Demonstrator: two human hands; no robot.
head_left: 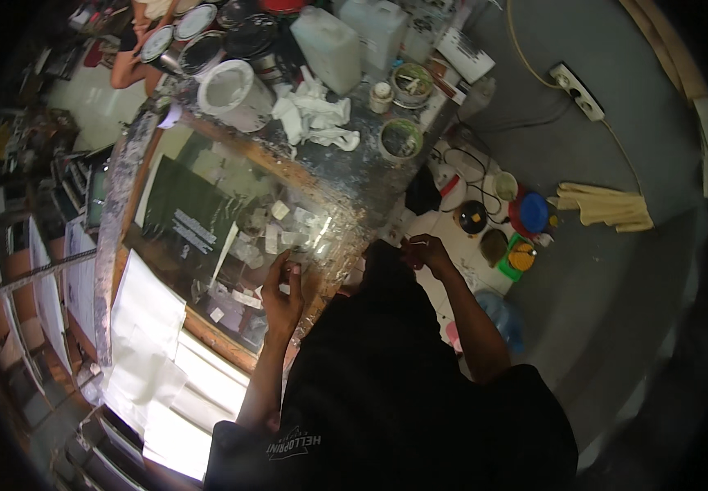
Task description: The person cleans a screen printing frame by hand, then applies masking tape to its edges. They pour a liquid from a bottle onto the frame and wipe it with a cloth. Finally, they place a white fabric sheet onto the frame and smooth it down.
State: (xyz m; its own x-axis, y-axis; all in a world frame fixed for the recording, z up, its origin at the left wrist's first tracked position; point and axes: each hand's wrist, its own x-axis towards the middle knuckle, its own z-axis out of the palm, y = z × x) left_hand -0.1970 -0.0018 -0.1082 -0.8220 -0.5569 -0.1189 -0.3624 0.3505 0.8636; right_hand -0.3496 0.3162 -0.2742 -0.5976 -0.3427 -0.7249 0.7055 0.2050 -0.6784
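Note:
My left hand (283,296) is raised over the near part of the glass-topped table (235,184), its fingers loosely bent and the thumb apart, with nothing seen between them. Close to the front of my black shirt (370,352), my right hand (426,252) has its fingers curled together in a pinch. Whatever sits in that pinch, if anything, is too small to make out. Under the glass lie a dark green printed sheet (186,213) and several small pale paper pieces (272,239).
White sheets (148,315) hang over the table's left edge. At the back stand a white bucket (235,94), crumpled white cloth (313,114), plastic jugs (327,51) and small tubs (400,141). Right, coloured containers (534,213) sit below a power strip (577,92). Another person (131,65) is far left.

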